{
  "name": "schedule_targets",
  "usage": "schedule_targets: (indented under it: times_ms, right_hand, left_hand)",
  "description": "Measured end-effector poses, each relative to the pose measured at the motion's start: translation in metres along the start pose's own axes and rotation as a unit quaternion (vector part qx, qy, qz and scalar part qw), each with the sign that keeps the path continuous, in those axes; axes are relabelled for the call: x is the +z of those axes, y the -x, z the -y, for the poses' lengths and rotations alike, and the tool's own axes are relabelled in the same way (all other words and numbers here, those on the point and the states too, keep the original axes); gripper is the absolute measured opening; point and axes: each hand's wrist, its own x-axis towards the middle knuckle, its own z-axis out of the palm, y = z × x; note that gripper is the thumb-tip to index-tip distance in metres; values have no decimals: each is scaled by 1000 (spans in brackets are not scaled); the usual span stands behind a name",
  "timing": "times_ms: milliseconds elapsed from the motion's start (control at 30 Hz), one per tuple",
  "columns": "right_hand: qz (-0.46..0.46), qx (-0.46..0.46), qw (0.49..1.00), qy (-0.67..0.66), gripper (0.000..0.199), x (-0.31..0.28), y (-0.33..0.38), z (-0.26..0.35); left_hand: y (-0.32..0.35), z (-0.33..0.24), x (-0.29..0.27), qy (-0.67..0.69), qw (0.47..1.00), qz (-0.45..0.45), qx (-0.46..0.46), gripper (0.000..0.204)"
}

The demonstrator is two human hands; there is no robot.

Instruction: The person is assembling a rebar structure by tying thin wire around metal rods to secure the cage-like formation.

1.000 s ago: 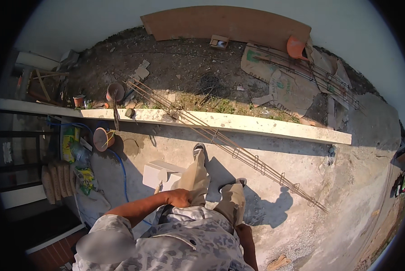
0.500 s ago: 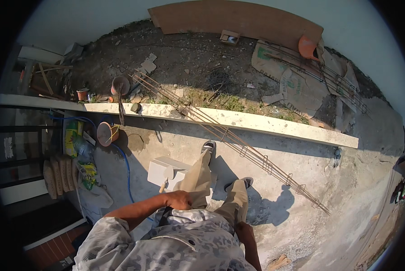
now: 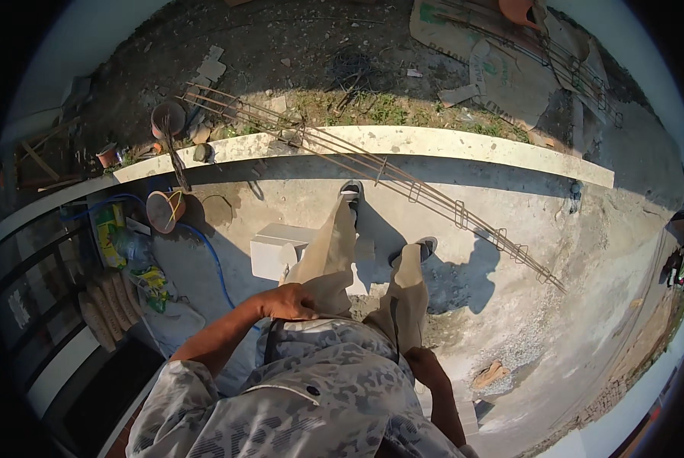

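My left hand is closed at the waist of my beige trousers, its curled fingers gripping the cloth beside the hem of my grey patterned shirt. At the other hip, my right hand is closed against the trousers' side and appears to pinch the fabric; its fingertips are partly hidden. Beyond my left knee lies a white block, with a trowel blade against it. Both feet, in dark sandals, are on the concrete floor.
Long tied steel bars slant across a low pale kerb in front. To the left are a bucket, a blue hose and stacked bags. Gravel lies on the right. Flattened paper sacks cover soil beyond.
The view has tilted down and turned slightly, with the kerb and bars shifting in it. Both hands stay closed at my trousers, and the trowel handle is now hidden behind my leg.
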Motion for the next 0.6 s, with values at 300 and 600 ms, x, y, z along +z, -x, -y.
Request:
schedule_targets:
  times_ms: [300,600]
  right_hand:
    - [47,9,999,-9,23,-3,24,-14]
    - [62,-8,997,-46,26,-10,12,-77]
  left_hand:
    - [-17,10,32,-79,994,66,-20,39]
    - [-46,-19,54,-97,992,67,-53,40]
